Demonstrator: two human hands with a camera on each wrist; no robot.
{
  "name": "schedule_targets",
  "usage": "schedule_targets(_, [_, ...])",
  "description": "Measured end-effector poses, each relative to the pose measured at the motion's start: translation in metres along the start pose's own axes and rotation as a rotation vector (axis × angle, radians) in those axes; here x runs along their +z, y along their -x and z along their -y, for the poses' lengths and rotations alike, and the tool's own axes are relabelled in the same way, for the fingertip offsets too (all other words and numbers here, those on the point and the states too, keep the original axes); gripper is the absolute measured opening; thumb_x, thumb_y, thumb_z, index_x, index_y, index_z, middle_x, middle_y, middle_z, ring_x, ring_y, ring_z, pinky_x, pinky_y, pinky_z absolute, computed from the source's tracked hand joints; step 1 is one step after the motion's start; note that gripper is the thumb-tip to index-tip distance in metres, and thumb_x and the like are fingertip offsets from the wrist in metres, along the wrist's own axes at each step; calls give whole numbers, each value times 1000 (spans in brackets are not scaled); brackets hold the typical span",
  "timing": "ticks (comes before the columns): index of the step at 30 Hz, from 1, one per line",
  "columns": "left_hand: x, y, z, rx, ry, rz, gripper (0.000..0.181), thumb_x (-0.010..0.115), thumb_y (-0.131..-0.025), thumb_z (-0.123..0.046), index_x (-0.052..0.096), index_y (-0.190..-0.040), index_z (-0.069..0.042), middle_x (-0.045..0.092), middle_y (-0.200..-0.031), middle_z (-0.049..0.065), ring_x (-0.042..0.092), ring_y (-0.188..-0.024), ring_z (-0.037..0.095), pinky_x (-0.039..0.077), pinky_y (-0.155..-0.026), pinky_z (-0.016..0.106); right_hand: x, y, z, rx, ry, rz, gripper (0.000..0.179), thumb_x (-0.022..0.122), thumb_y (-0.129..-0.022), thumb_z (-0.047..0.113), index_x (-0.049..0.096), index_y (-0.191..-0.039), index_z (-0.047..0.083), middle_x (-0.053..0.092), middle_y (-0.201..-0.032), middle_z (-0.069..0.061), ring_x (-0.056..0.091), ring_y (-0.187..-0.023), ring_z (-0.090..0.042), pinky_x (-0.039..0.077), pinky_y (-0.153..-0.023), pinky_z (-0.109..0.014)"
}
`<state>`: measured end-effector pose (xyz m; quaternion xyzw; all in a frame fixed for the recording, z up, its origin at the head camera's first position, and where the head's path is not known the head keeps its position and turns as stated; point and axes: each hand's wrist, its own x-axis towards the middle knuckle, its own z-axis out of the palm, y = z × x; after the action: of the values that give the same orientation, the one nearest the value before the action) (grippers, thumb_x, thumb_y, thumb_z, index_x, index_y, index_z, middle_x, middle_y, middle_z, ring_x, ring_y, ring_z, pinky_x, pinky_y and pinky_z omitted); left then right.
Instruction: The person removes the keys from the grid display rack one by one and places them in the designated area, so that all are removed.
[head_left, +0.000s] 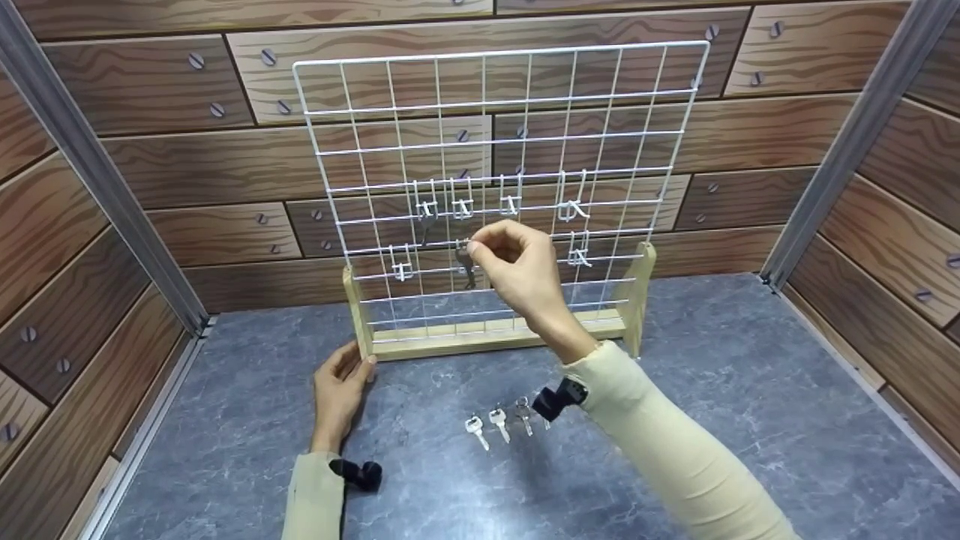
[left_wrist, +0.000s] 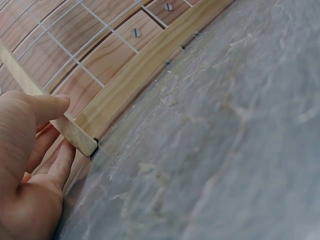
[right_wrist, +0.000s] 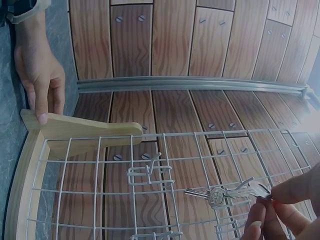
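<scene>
My right hand [head_left: 517, 266] pinches a key [head_left: 466, 264] by its small ring, in front of the white wire grid rack [head_left: 484, 141]. In the right wrist view the key [right_wrist: 216, 196] points away from the fingertips, its ring close to a wire hook. Down at the rack's left end, my left hand [head_left: 339, 394] grips the wooden side foot [left_wrist: 75, 134] between thumb and fingers. Several white hooks hang on the grid, among them one at the right [head_left: 579, 255]. A dark key [head_left: 427, 226] hangs from the upper left hook.
Several keys lie in a row on the grey marbled table [head_left: 420, 480], one silver key [head_left: 476, 431] at the left end; the right wrist camera partly covers the other end. Wood-patterned walls [head_left: 187, 172] with metal corner posts [head_left: 840, 142] enclose the table.
</scene>
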<state>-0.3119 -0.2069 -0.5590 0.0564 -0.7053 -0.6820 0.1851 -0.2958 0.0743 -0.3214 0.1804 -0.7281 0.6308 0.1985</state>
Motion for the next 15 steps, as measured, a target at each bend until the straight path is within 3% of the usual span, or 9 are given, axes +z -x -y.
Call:
schedule_targets(9, [-1, 1, -1, -3, -1, 6, 47, 73, -100, -1, 62, -145, 4, 61, -147, 30, 58, -140, 41, 56, -100, 15, -6, 10, -8, 16, 18, 89, 4, 78, -91, 2, 80, -94, 1, 77, -85, -5, 65, -72, -13, 56, -66, -20])
schedule_targets(15, [-1, 1, -1, -12, -5, 0, 46, 73, -100, -1, 62, -144, 4, 62, -146, 29, 59, -140, 41, 56, -100, 14, -8, 16, -15, 72, 4, 124, 6, 78, -90, 1, 80, -95, 4, 79, -89, -7, 71, -78, -24, 60, -70, -22])
